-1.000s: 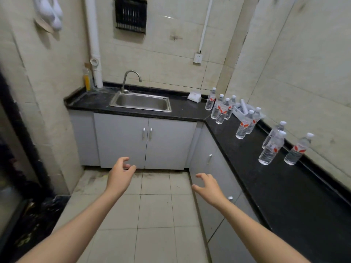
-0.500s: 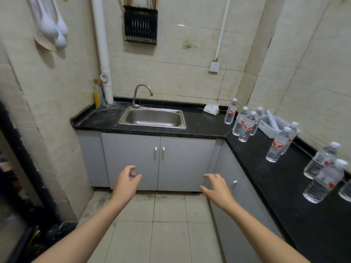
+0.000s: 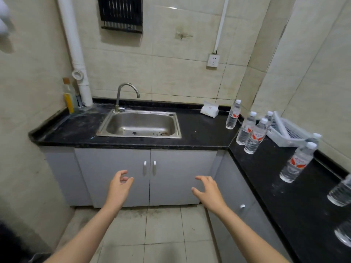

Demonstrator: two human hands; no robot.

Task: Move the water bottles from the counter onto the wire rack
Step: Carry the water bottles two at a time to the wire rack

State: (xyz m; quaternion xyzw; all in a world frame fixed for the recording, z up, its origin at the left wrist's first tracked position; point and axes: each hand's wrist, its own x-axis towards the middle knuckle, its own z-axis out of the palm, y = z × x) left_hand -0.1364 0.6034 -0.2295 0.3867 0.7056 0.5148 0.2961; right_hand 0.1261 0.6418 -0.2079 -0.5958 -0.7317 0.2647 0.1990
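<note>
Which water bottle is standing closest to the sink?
The lone water bottle at the back, right beside the white tissue pack. The other bottles stand farther right along the counter, by the white basket or beyond it.

counter (image 3: 199, 130) black, L-shaped | on it: upright water bottles (image 3: 254, 138), white basket (image 3: 278, 138), tissue pack (image 3: 209, 109)
</note>
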